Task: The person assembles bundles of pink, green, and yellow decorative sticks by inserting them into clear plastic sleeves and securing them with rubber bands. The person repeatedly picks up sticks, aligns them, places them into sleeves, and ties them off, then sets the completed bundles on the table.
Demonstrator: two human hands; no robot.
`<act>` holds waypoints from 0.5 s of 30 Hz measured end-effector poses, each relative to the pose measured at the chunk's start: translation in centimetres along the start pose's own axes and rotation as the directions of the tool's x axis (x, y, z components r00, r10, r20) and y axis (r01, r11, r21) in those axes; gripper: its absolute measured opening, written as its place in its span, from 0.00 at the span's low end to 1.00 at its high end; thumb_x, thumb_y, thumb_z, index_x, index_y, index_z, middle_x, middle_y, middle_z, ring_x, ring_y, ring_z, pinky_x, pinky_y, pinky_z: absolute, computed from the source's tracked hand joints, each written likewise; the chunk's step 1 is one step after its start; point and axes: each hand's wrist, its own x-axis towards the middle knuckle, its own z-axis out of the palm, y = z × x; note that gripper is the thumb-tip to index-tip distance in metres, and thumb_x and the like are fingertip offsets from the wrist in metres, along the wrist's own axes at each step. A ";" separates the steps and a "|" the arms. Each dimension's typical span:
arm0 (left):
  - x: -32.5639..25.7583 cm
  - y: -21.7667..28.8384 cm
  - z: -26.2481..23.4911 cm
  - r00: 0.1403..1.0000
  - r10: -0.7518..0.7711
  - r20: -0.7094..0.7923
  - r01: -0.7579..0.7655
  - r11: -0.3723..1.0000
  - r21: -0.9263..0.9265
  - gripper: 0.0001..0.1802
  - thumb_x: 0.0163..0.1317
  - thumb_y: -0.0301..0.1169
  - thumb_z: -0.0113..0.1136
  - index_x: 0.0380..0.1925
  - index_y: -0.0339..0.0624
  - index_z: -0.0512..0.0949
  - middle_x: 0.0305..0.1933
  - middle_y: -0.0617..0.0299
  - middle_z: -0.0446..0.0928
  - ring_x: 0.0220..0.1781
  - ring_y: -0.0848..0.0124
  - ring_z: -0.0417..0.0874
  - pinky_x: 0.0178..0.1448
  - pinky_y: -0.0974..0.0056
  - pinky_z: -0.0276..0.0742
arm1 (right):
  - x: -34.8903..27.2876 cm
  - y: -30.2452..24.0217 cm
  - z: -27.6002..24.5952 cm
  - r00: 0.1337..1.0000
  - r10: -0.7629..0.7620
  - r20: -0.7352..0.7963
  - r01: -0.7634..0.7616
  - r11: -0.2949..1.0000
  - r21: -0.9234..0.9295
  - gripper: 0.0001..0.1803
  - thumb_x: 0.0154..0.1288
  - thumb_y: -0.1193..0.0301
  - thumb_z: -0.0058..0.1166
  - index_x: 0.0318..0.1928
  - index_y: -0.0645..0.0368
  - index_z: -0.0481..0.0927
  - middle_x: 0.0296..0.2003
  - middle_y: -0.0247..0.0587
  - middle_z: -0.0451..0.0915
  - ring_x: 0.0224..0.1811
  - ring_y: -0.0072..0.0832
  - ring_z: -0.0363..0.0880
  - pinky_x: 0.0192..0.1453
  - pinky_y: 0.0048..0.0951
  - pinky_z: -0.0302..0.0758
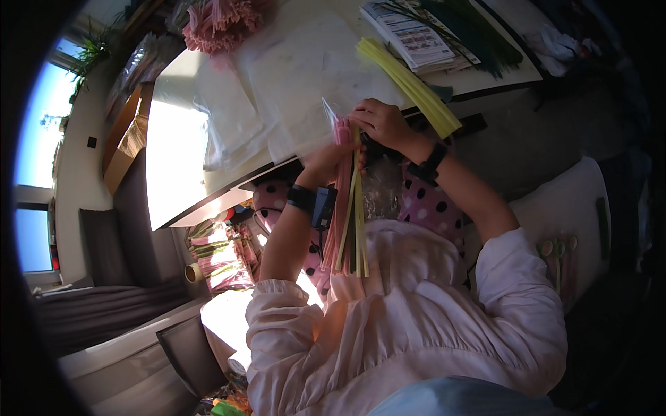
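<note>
My left hand (329, 163) is wrapped round a bundle of long thin stems (340, 208), pink with several yellow-green and dark green ones, which look like pipe cleaners. The bundle hangs down over my lap, its upper ends near the table's front edge. At those upper ends my right hand (383, 126) is closed, fingertips pinched on the stems; exactly what sits between them is partly hidden. Just past the fingers, a pointed clear plastic piece (329, 109) sticks up. Clear plastic bags (232, 128) lie flat on the table beyond my left hand.
On the white table (177, 93) lie a yellow stem bundle (409, 87), a pink bunch (220, 26), printed papers (424, 38) and dark green stems (479, 35). Left below are packed pink and green stems (220, 255) and a cardboard box (128, 139). A pale cushion (562, 208) is at right.
</note>
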 end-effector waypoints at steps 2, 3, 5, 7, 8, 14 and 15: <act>-0.1 0.3 0.0 0.999 -0.021 0.027 0.021 0.999 -0.024 0.11 0.64 0.33 0.55 0.37 0.35 0.73 0.28 0.58 0.74 0.27 0.66 0.78 0.38 0.58 0.80 | 0.3 -0.2 -0.2 0.999 -0.051 0.002 0.051 0.997 -0.063 0.06 0.55 0.74 0.58 0.35 0.58 0.81 0.31 0.38 0.77 0.32 0.35 0.79 0.34 0.30 0.76; -0.2 0.4 0.1 0.999 -0.034 0.036 0.036 0.999 -0.038 0.11 0.64 0.34 0.54 0.37 0.35 0.73 0.27 0.59 0.74 0.27 0.67 0.77 0.38 0.59 0.80 | 0.4 -0.3 -0.3 0.997 -0.075 0.004 0.075 0.993 -0.093 0.06 0.54 0.74 0.58 0.35 0.57 0.81 0.31 0.37 0.76 0.32 0.35 0.79 0.33 0.30 0.76; -0.5 0.7 0.3 0.995 -0.045 0.084 0.050 0.997 -0.061 0.11 0.64 0.34 0.54 0.37 0.36 0.73 0.27 0.59 0.74 0.26 0.68 0.77 0.37 0.60 0.80 | 0.8 -0.3 -0.6 0.987 -0.149 0.057 0.154 0.982 -0.105 0.05 0.55 0.73 0.58 0.34 0.57 0.81 0.30 0.37 0.76 0.31 0.35 0.78 0.33 0.31 0.76; -1.1 0.8 0.5 0.994 -0.059 0.096 0.066 0.995 -0.081 0.11 0.65 0.34 0.54 0.37 0.36 0.72 0.27 0.60 0.74 0.26 0.69 0.77 0.36 0.61 0.80 | 1.3 -0.2 -0.7 0.975 -0.197 0.107 0.206 0.975 -0.078 0.05 0.55 0.74 0.57 0.34 0.58 0.80 0.29 0.36 0.75 0.31 0.35 0.78 0.32 0.32 0.76; -1.5 0.7 0.4 0.994 -0.068 0.087 0.075 0.993 -0.090 0.11 0.65 0.34 0.53 0.38 0.36 0.72 0.27 0.60 0.74 0.25 0.70 0.77 0.36 0.62 0.80 | 1.5 -0.1 -0.7 0.969 -0.208 0.131 0.215 0.975 -0.046 0.05 0.55 0.74 0.57 0.33 0.58 0.80 0.29 0.36 0.75 0.30 0.35 0.77 0.32 0.32 0.76; -2.2 -0.7 -0.4 0.999 0.007 0.033 -0.002 0.992 -0.127 0.10 0.66 0.34 0.52 0.40 0.39 0.71 0.27 0.62 0.73 0.25 0.72 0.76 0.31 0.65 0.79 | 1.5 -0.1 0.2 0.971 -0.153 0.184 0.157 0.988 -0.007 0.06 0.53 0.74 0.57 0.34 0.58 0.79 0.29 0.36 0.74 0.30 0.35 0.77 0.30 0.32 0.75; -2.1 -0.9 -0.4 1.000 0.017 0.019 -0.014 0.992 -0.129 0.10 0.66 0.34 0.52 0.40 0.40 0.71 0.26 0.64 0.73 0.26 0.72 0.76 0.30 0.67 0.79 | 1.3 -0.2 0.3 0.975 -0.150 0.162 0.154 0.988 -0.014 0.07 0.53 0.74 0.57 0.34 0.58 0.79 0.29 0.36 0.74 0.30 0.35 0.77 0.30 0.32 0.75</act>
